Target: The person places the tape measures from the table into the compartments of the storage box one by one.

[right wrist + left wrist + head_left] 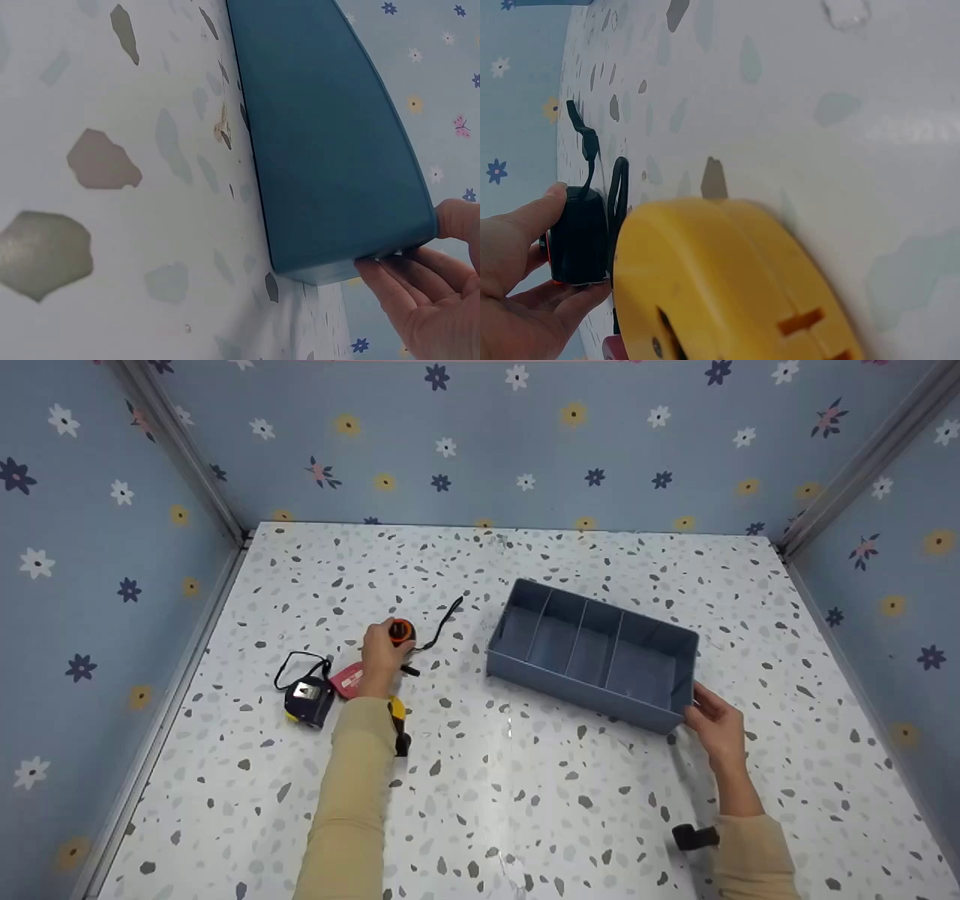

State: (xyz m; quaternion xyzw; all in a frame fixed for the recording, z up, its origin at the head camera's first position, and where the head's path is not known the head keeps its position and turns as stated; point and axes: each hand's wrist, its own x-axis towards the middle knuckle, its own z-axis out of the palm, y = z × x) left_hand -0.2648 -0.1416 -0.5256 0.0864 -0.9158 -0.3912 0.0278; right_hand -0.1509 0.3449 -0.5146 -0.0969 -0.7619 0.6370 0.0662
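My left hand [382, 656] grips a black and orange tape measure [403, 631], thumb and fingers on its opposite sides; its black wrist strap trails to the right. Close by that hand lie a dark tape measure [309, 701] with a looped strap, a red one [347, 680] and a yellow one [705, 277]; the left arm partly covers the red and yellow ones. With thumb and fingers at its right end, my right hand [716, 727] holds a blue-grey divided box [577, 686]. No contents show in its compartments.
The speckled white table [525, 810] is bounded by flowered blue panels [480, 450] at the back and both sides. Beside the right sleeve a black object [694, 838] sticks out, apparently part of the wrist gear.
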